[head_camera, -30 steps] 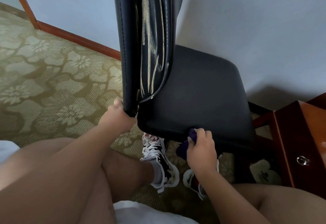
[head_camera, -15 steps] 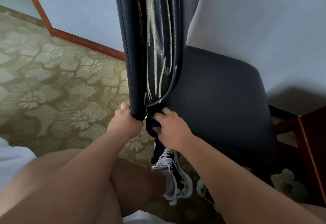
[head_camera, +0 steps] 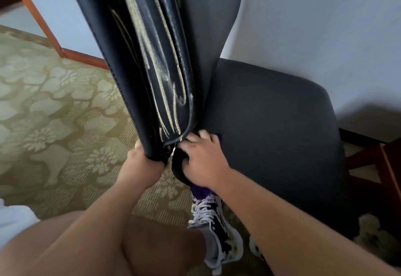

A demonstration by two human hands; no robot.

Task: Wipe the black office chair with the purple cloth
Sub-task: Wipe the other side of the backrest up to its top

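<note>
The black office chair [head_camera: 271,123] fills the middle of the view, its shiny backrest [head_camera: 152,58] rising at centre-left and the matte seat spreading to the right. My left hand [head_camera: 143,162] grips the bottom corner of the backrest. My right hand [head_camera: 204,162] presses the purple cloth [head_camera: 200,192] onto the seat's rear corner, just beside the backrest's lower edge. Most of the cloth is hidden under the hand; a purple fold shows below the wrist and another sliver at the fingertips.
Patterned green carpet [head_camera: 54,112] covers the floor to the left. A white wall with a wooden baseboard [head_camera: 84,57] stands behind the chair. Reddish wooden furniture [head_camera: 377,162] sits close to the seat's right side. My legs and sneakers [head_camera: 217,232] are below the seat.
My right hand slid with the cloth from the seat's front edge leftward to the rear corner by the backrest. The view moved closer. My left hand kept its grip.
</note>
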